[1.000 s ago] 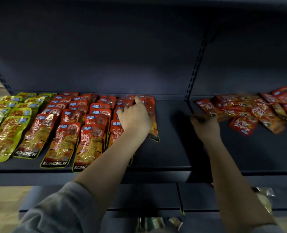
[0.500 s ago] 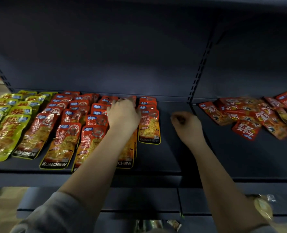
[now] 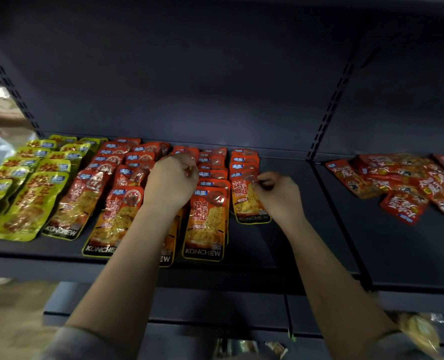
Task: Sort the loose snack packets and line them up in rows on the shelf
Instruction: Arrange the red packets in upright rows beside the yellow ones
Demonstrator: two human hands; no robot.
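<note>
1. The front red-orange KONCHEW packet (image 3: 249, 201) of the rightmost row lay flat on the dark shelf (image 3: 280, 245), set back from the front edge; my right hand (image 3: 276, 194) pinched its right side, fingers curled on the wrapper.
2. My left hand (image 3: 171, 181) hovered over the middle red rows with its fingers curled in; I could not tell whether it held a packet.
3. Just left of the pinched packet, another KONCHEW packet (image 3: 205, 224) fronted the next row, lying nearer the shelf's front edge.
4. Behind both, the red packets (image 3: 127, 162) overlapped in rows running back to the shelf's rear panel.
5. Further left, the yellow-green packets (image 3: 31, 201) lay in their own overlapping rows at the shelf's left end.
6. Well apart on the right, past the slotted upright (image 3: 327, 113), a loose heap of red packets (image 3: 402, 185) lay jumbled at mixed angles on the neighbouring shelf section.
7. My grey sleeve (image 3: 67, 344) showed at the lower left.
</note>
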